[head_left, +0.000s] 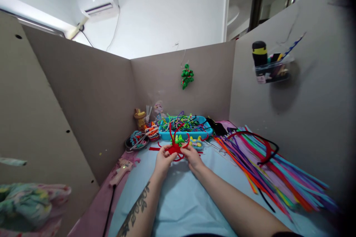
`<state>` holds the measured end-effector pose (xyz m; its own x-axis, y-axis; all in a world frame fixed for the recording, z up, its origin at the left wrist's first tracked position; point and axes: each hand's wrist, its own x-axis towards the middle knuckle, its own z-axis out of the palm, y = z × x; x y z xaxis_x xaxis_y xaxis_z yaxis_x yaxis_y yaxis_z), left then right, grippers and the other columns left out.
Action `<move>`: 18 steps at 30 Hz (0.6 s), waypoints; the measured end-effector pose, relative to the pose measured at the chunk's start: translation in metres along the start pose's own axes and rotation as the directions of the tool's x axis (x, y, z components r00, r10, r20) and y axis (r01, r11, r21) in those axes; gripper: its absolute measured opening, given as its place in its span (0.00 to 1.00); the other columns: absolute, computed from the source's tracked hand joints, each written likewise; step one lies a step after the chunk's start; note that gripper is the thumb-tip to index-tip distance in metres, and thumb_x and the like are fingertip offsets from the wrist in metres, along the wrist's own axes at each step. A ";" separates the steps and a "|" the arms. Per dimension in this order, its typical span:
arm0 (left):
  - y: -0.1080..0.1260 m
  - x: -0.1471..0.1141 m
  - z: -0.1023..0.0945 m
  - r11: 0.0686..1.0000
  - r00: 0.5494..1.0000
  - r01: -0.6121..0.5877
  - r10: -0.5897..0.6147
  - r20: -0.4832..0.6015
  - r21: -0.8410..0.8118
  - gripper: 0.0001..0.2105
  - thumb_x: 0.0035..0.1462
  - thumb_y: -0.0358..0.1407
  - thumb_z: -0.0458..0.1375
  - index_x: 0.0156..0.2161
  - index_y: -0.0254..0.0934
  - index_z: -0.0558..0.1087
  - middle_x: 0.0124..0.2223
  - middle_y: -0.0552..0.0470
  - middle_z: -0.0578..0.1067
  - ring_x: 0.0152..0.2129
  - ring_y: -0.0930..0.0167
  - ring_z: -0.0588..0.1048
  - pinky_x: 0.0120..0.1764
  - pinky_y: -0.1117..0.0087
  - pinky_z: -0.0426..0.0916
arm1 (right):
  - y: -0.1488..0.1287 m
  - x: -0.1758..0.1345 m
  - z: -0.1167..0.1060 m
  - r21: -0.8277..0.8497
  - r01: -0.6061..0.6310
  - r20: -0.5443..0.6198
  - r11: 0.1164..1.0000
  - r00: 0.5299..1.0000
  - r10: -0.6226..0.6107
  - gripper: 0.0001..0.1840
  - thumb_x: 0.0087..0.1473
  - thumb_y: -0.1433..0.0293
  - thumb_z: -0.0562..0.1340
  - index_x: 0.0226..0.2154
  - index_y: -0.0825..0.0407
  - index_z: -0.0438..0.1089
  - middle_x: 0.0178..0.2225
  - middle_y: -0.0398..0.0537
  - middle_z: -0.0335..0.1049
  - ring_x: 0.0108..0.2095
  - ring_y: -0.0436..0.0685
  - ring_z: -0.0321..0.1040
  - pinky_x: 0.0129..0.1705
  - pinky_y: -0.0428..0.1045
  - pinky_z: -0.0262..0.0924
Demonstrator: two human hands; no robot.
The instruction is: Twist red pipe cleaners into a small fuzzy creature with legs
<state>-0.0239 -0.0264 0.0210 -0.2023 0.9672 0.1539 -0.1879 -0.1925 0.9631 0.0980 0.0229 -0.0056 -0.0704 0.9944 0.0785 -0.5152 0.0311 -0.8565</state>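
Between my two hands is a red pipe-cleaner piece (pixel 174 149), with a dense middle and several curved strands sticking up and out. My left hand (pixel 164 156) pinches its left side between thumb and fingers. On the right side, my right hand (pixel 191 155) grips it the same way. Both hands are held over the light blue cloth, near the blue basket. Just behind the red piece lie a green fuzzy figure (pixel 178 140) and a yellow and blue one (pixel 196 143), partly covered by the strands. Short red strips (pixel 154 149) rest beside my left hand.
A blue basket (pixel 185 134) full of coloured pipe cleaners stands at the back. Long pipe cleaners (pixel 267 166) spread over the right side, near scissors (pixel 217 147). A pink glue gun (pixel 122 172) with a black cord lies left. Grey panels enclose the table on three sides.
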 end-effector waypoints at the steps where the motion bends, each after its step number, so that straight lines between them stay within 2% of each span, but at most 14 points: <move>1: 0.000 0.000 -0.001 1.000 1.000 0.006 -0.006 0.003 0.007 0.26 0.33 0.38 0.69 0.39 0.34 0.65 0.27 0.50 0.77 0.17 0.75 0.71 0.20 0.78 0.58 | -0.001 0.000 0.000 -0.006 -0.007 0.016 1.000 1.000 0.007 0.13 0.29 0.65 0.68 0.22 0.52 0.67 0.30 0.45 0.72 0.31 0.57 0.68 0.34 0.49 0.60; 5: -0.003 0.002 -0.002 1.000 0.999 0.005 -0.005 0.038 0.007 0.26 0.34 0.39 0.68 0.40 0.34 0.65 0.27 0.50 0.76 0.16 0.76 0.69 0.20 0.78 0.57 | 0.001 0.000 -0.001 -0.044 -0.030 0.086 0.999 0.996 0.033 0.14 0.32 0.63 0.67 0.24 0.53 0.69 0.34 0.49 0.72 0.35 0.60 0.69 0.36 0.51 0.61; 8: -0.006 0.004 -0.002 0.999 0.999 -0.031 0.030 0.010 0.039 0.26 0.36 0.41 0.67 0.41 0.35 0.66 0.26 0.52 0.75 0.17 0.76 0.68 0.20 0.78 0.57 | 0.004 0.001 0.000 -0.101 0.034 0.090 0.994 0.996 -0.025 0.15 0.34 0.60 0.67 0.24 0.52 0.69 0.37 0.50 0.72 0.39 0.61 0.68 0.40 0.53 0.61; 11: -0.009 0.007 -0.005 0.990 0.995 -0.083 0.089 -0.046 0.117 0.24 0.38 0.42 0.65 0.43 0.35 0.68 0.26 0.53 0.73 0.19 0.75 0.69 0.22 0.76 0.59 | 0.005 0.001 0.001 -0.204 0.127 0.078 0.971 0.990 -0.113 0.15 0.35 0.58 0.66 0.22 0.53 0.70 0.44 0.52 0.68 0.45 0.61 0.65 0.46 0.54 0.57; 16: -0.013 0.010 -0.011 0.917 0.955 -0.211 0.268 -0.130 0.337 0.18 0.38 0.38 0.65 0.39 0.37 0.73 0.37 0.47 0.73 0.31 0.69 0.71 0.29 0.74 0.63 | 0.005 -0.001 0.000 -0.347 0.216 0.065 0.913 0.976 -0.206 0.15 0.39 0.57 0.64 0.24 0.52 0.71 0.46 0.52 0.64 0.50 0.62 0.59 0.52 0.55 0.51; 18: -0.015 0.010 -0.011 0.898 0.947 -0.227 0.294 -0.129 0.377 0.18 0.39 0.37 0.64 0.39 0.37 0.73 0.33 0.49 0.73 0.30 0.69 0.71 0.29 0.73 0.63 | 0.005 -0.001 -0.001 -0.395 0.237 0.068 0.888 0.971 -0.229 0.15 0.40 0.57 0.64 0.24 0.52 0.71 0.45 0.53 0.64 0.51 0.62 0.57 0.53 0.55 0.50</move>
<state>-0.0338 -0.0161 0.0056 -0.3709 0.8379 0.4004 0.2398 -0.3301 0.9130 0.0958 0.0222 -0.0104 -0.0085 0.9517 0.3069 -0.1366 0.3029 -0.9432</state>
